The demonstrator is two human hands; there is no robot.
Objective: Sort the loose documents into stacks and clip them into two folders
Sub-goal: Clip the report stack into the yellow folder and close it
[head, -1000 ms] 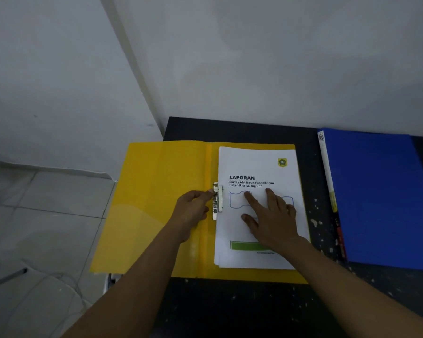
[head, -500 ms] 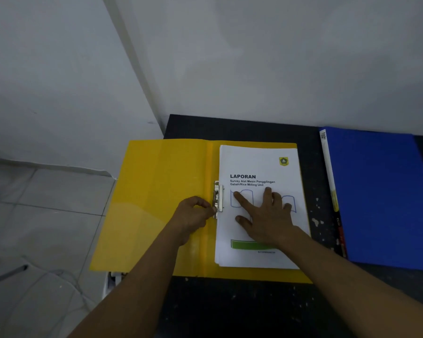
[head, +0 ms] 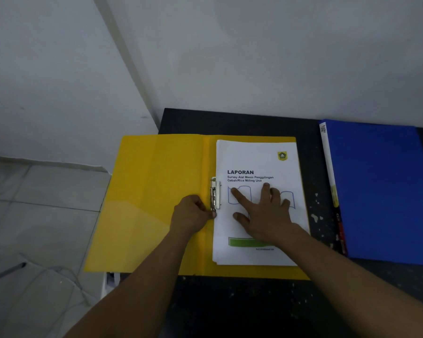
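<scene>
A yellow folder (head: 156,191) lies open on the black table, its left flap hanging past the table's edge. On its right half sits a white stack of documents (head: 257,157) headed "LAPORAN". A metal clip (head: 215,193) lies along the stack's left edge. My left hand (head: 191,214) has its fingers curled against the lower end of the clip. My right hand (head: 261,211) lies flat on the top page with fingers spread, pressing the stack down. A closed blue folder (head: 381,189) lies to the right.
The black table (head: 242,306) is flecked with white chips and stands in a corner of white walls. Left of it lies a tiled floor (head: 34,215) with cables. A white object (head: 110,281) shows under the yellow flap.
My left hand slid down the clip, from its upper end to its lower end. My right hand shifted slightly left on the page. The stack and both folders stayed put.
</scene>
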